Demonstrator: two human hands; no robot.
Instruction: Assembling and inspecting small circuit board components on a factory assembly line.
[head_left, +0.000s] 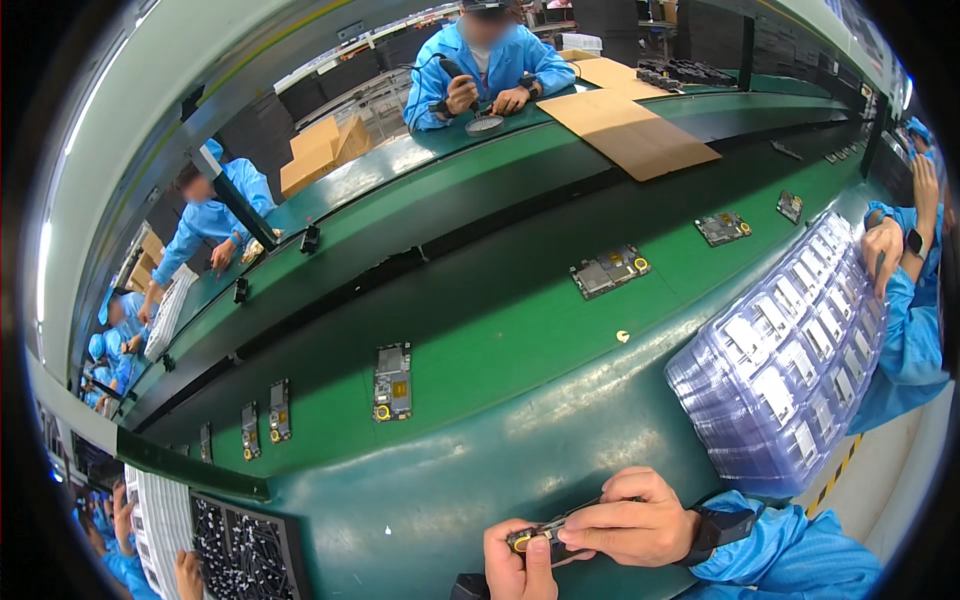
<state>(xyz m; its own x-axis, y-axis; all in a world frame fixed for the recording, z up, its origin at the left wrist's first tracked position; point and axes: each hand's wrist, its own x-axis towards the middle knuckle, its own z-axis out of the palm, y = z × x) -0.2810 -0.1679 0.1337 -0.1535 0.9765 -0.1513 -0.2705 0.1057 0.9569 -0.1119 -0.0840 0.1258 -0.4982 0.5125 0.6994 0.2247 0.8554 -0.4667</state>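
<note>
Near the bottom edge, my left hand [520,566] is closed around one end of a phone circuit board [519,541] that has a yellow ring on it. The thumb lies over the board beside the ring. My right hand [640,520] comes in from the right, its fingers pinched together against the board's upper face. A thin silvery metal piece [556,526] shows at those fingertips; its full shape is hidden under them. Both hands are just above the green worktop [430,510], and the right wrist wears a black band [724,529].
Similar boards [393,382] lie spaced along the green belt [490,345]. A clear plastic tray [780,360] of silvery metal pieces leans at right, beside another person's hand [884,250]. A black box [243,545] of small dark parts stands lower left. A person [490,70] works opposite, beside flat cardboard [630,130].
</note>
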